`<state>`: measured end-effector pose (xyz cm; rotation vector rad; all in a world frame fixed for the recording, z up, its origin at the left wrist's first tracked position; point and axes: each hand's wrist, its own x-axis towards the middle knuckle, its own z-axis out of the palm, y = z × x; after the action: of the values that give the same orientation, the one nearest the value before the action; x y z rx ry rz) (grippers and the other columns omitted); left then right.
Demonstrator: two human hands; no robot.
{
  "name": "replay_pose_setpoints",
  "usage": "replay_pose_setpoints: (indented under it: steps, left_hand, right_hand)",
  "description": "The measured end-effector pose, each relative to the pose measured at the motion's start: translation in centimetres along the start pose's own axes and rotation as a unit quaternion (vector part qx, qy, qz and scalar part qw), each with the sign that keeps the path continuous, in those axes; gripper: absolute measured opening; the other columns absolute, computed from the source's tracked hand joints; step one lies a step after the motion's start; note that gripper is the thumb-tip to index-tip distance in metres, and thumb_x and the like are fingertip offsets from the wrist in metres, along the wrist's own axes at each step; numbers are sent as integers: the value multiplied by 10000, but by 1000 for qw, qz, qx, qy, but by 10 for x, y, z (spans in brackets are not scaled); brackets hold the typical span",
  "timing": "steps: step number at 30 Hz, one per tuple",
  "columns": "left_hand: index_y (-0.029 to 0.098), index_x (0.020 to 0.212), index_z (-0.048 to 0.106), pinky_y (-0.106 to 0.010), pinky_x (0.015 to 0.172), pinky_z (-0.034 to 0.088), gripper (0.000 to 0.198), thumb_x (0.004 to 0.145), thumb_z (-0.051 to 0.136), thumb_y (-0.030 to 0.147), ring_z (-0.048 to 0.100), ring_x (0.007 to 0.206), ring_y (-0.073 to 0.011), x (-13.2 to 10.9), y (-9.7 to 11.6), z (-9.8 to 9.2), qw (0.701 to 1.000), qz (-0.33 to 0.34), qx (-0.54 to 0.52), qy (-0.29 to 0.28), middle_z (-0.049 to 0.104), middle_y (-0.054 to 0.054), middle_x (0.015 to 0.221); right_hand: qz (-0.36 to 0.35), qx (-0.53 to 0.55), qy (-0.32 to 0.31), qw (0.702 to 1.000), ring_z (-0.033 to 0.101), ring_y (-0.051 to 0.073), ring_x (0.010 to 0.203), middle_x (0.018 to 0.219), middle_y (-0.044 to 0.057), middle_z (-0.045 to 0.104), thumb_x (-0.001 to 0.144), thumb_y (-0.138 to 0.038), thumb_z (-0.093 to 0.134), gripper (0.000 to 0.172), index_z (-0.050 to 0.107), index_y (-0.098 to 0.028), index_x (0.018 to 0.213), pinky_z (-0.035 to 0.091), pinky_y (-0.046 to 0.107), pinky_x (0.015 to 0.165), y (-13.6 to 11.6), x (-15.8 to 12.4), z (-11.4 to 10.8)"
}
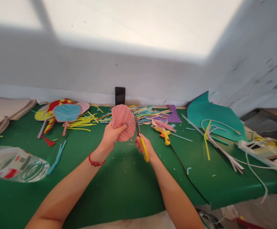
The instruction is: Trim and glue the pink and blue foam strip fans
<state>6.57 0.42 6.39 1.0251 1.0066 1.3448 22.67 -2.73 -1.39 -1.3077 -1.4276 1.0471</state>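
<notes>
A round pink ribbed fan piece [124,121], made of strips laid side by side, is held up over the table. My left hand [111,135] grips it at its lower left, with the thumb across its face. My right hand [144,146] is closed around yellow-handled scissors [143,147]. Their metal blades point up along the right edge of the pink piece; whether they touch it I cannot tell. Small cut scraps lie on the green table [119,184] below the hands.
Finished fans [67,112] lie at the left beside yellow strips. A plastic bottle [16,163] lies at the left front. Coloured strips [145,113] and a phone [120,96] are behind. A yellow glue gun [164,135] with its cord, a teal sheet [215,116] and a power strip [264,156] are at right.
</notes>
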Motion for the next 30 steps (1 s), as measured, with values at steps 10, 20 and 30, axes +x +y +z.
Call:
replay_pose_setpoints:
  steps: [10,20,30]
  left_hand:
    - [120,962,681,-331,773,507,459,565,807,313,660,811,-210,-1,0,0,1000,11,-3,6,718,-91,932]
    - [127,936,683,-317,751,505,435,567,807,322,655,800,-203,-2,-1,0,1000,18,11,5,718,-79,920]
    - [131,951,679,-324,764,504,445,565,803,315,657,805,-205,0,-1,0,999,24,5,24,717,-79,924]
  right_hand:
    - [-14,-39,8,999,394,75,397,547,-70,428,803,-708,398,496,427,-218,725,345,203,398,-2,-2,2]
    - [-5,-29,5,1000,402,71,365,527,-82,426,796,-710,407,493,422,-223,729,366,201,378,-3,-3,1]
    - [-14,-41,2,999,408,73,380,544,-73,434,804,-708,401,491,413,-224,723,362,202,386,-2,-3,2]
